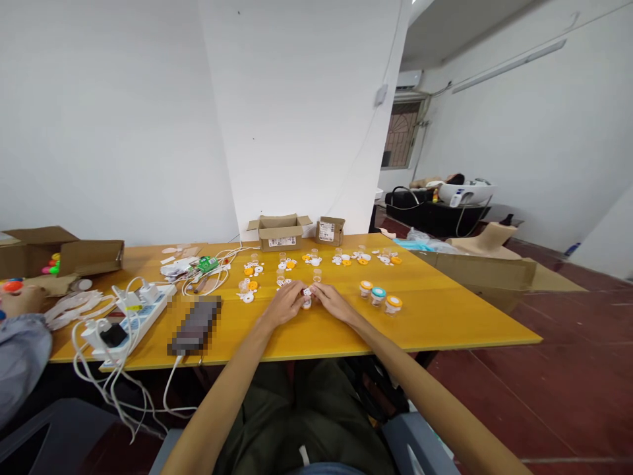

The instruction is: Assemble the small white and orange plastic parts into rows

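Hands: our left hand (285, 305) and right hand (333, 302) meet around a small jar (306, 305) and white piece (306, 291), near the table's (435, 320) front edge; whether either grips, we cannot tell | Step: seemingly fitting piece to jar | Next: calls for steadying the jar, aligning the piece; lidded jars (393, 305) stand rightward

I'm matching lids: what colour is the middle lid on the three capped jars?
The middle lid is teal and white; head view.
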